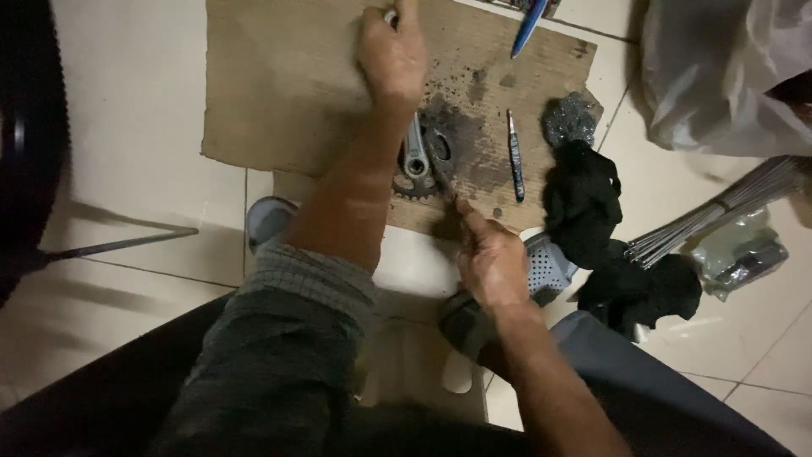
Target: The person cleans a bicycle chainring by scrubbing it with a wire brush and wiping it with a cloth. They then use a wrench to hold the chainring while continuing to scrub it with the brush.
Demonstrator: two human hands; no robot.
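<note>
Down on the stained cardboard sheet (288, 93) lies the bicycle crankset (420, 161), grey metal arm over a toothed chainring: heavy, rigid and probably greasy, so the smooth arm is the place to grip, away from the teeth. The right hand (493, 264) pinches a thin tool (446, 182) against it. The left hand (392, 52) is clenched around something at the far end; what, I cannot tell. Beside them: a slim dark tool (515, 158), limp black rags (584, 203), a bundle of stiff wire spokes (715, 211).
</note>
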